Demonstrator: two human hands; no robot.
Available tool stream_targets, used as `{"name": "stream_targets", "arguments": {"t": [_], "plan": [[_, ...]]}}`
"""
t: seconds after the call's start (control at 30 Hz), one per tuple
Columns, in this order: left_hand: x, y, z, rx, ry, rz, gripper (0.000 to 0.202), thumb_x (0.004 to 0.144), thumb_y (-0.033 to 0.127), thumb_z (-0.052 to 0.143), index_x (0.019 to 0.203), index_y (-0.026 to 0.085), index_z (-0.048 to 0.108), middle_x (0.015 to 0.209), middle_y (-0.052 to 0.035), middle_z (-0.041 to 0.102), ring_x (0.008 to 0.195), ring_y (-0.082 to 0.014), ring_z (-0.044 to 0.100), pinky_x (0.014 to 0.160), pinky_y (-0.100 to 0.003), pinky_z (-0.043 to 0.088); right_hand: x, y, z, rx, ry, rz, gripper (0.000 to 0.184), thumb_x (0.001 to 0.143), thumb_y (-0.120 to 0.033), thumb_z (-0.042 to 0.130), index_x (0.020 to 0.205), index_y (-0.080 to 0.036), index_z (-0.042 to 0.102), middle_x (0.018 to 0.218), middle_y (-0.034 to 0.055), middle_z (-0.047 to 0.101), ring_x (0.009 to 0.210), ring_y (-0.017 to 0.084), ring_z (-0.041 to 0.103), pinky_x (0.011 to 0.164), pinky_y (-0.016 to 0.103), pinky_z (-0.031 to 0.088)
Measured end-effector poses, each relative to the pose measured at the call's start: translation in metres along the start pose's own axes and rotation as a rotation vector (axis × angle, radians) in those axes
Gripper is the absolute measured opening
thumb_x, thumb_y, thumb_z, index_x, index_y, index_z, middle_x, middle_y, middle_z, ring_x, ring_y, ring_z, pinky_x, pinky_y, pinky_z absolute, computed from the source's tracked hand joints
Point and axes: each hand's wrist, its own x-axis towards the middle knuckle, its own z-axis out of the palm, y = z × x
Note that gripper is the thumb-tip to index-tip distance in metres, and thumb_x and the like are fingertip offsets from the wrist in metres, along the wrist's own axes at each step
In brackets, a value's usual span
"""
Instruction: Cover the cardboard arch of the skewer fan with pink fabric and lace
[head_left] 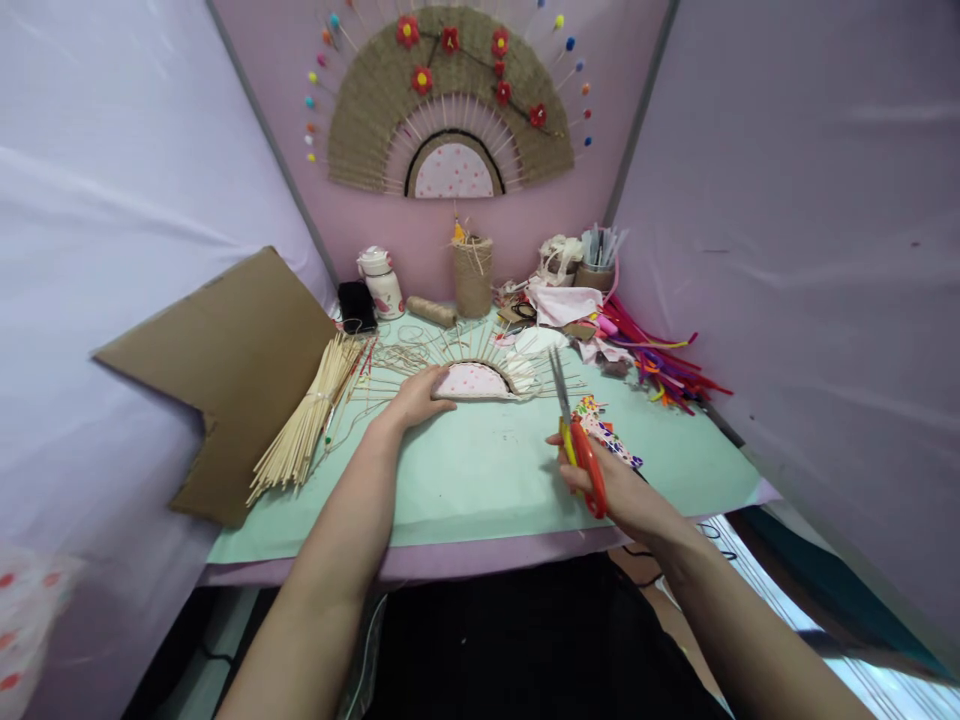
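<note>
A small half-round fan base (pixel 472 380) with pink-dotted white facing and a dark curved rim lies on the table, thin sticks (pixel 450 345) fanning out from it. My left hand (pixel 421 398) is closed on its left corner, with the thumb along the straight front edge. On the other side, my right hand (pixel 604 478) grips the scissors (pixel 587 465) by their orange and yellow handles. Their metal blades point up and away from me, to the right of the fan base and apart from it. Colourful patterned pieces (pixel 600 425) lie just behind the right hand.
Cardboard (pixel 232 380) leans at the left beside a bundle of sticks (pixel 307 420). At the back stand a white bottle (pixel 384 285), a twine spool (pixel 474 280) and a lying twine roll (pixel 431 311). Pipe cleaners (pixel 667 365) and scraps crowd the right. A large fan (pixel 450 90) hangs behind.
</note>
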Motion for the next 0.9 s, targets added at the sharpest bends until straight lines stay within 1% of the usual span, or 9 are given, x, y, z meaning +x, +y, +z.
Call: {"name": "stream_targets", "arguments": {"t": [0.07, 0.17, 0.33, 0.43, 0.5, 0.6, 0.67, 0.77, 0.9], "plan": [[0.002, -0.002, 0.003, 0.033, 0.004, 0.012, 0.07, 0.077, 0.041, 0.071, 0.138, 0.016, 0.048, 0.141, -0.0141, 0.054, 0.128, -0.0287, 0.052, 0.106, -0.04, 0.041, 0.0, 0.0, 0.001, 0.098, 0.044, -0.016, 0.052, 0.074, -0.053, 0.068, 0.109, -0.02, 0.049, 0.076, -0.004, 0.047, 0.064, 0.012, 0.045, 0.061, 0.027, 0.037], [0.002, -0.002, 0.005, 0.089, 0.014, 0.042, 0.066, 0.083, 0.041, 0.066, 0.141, 0.017, 0.045, 0.14, -0.0142, 0.055, 0.127, -0.0291, 0.052, 0.107, -0.041, 0.04, -0.001, 0.003, 0.003, 0.2, 0.027, -0.003, 0.047, 0.078, -0.056, 0.063, 0.105, -0.021, 0.048, 0.073, -0.0042, 0.046, 0.062, 0.012, 0.044, 0.061, 0.028, 0.037], [-0.001, -0.001, -0.001, 0.192, 0.056, 0.081, 0.049, 0.091, 0.042, 0.054, 0.133, 0.017, 0.052, 0.135, -0.0142, 0.059, 0.122, -0.0279, 0.056, 0.102, -0.04, 0.044, -0.003, 0.01, 0.015, 0.287, -0.019, 0.017, 0.041, 0.08, -0.058, 0.062, 0.095, -0.022, 0.048, 0.072, -0.0041, 0.047, 0.058, 0.011, 0.044, 0.056, 0.027, 0.037], [-0.003, 0.0, -0.009, 0.25, 0.123, 0.078, 0.044, 0.095, 0.044, 0.047, 0.128, 0.015, 0.056, 0.128, -0.0164, 0.063, 0.117, -0.0288, 0.059, 0.1, -0.043, 0.044, 0.001, 0.012, 0.023, 0.241, -0.016, 0.026, 0.039, 0.084, -0.059, 0.057, 0.084, -0.022, 0.046, 0.065, -0.005, 0.047, 0.052, 0.009, 0.042, 0.052, 0.026, 0.035], [-0.002, 0.002, -0.013, 0.296, 0.204, 0.088, 0.045, 0.095, 0.046, 0.046, 0.126, 0.014, 0.057, 0.121, -0.0165, 0.067, 0.11, -0.0281, 0.063, 0.101, -0.044, 0.044, 0.006, 0.013, 0.027, 0.177, -0.011, 0.025, 0.04, 0.085, -0.06, 0.056, 0.08, -0.022, 0.044, 0.062, -0.0052, 0.046, 0.049, 0.009, 0.043, 0.049, 0.025, 0.034], [0.0, 0.006, -0.015, 0.343, 0.345, 0.099, 0.05, 0.095, 0.049, 0.045, 0.127, 0.012, 0.057, 0.113, -0.0158, 0.071, 0.101, -0.0266, 0.067, 0.103, -0.043, 0.043, 0.015, 0.014, 0.031, 0.15, 0.029, 0.029, 0.042, 0.083, -0.062, 0.055, 0.081, -0.022, 0.046, 0.062, -0.0055, 0.046, 0.047, 0.009, 0.044, 0.045, 0.025, 0.032], [0.001, 0.01, -0.015, 0.345, 0.404, 0.094, 0.051, 0.095, 0.051, 0.043, 0.127, 0.012, 0.056, 0.112, -0.0153, 0.072, 0.098, -0.0258, 0.068, 0.102, -0.043, 0.044, 0.021, 0.015, 0.032, 0.166, 0.054, 0.034, 0.043, 0.082, -0.063, 0.055, 0.082, -0.021, 0.048, 0.062, -0.0059, 0.045, 0.046, 0.009, 0.043, 0.044, 0.025, 0.032], [0.001, 0.015, -0.013, 0.347, 0.442, 0.091, 0.051, 0.096, 0.053, 0.04, 0.125, 0.014, 0.058, 0.109, -0.0141, 0.073, 0.094, -0.0247, 0.069, 0.101, -0.041, 0.045, 0.027, 0.014, 0.033, 0.184, 0.059, 0.045, 0.044, 0.081, -0.064, 0.055, 0.083, -0.02, 0.051, 0.062, -0.006, 0.044, 0.045, 0.008, 0.041, 0.044, 0.024, 0.033], [-0.001, 0.017, -0.01, 0.351, 0.44, 0.095, 0.052, 0.095, 0.054, 0.042, 0.123, 0.014, 0.059, 0.106, -0.0139, 0.074, 0.092, -0.0241, 0.069, 0.101, -0.04, 0.045, 0.029, 0.012, 0.035, 0.176, 0.067, 0.041, 0.043, 0.081, -0.063, 0.056, 0.082, -0.02, 0.051, 0.062, -0.0057, 0.044, 0.046, 0.009, 0.042, 0.044, 0.024, 0.032]]}}
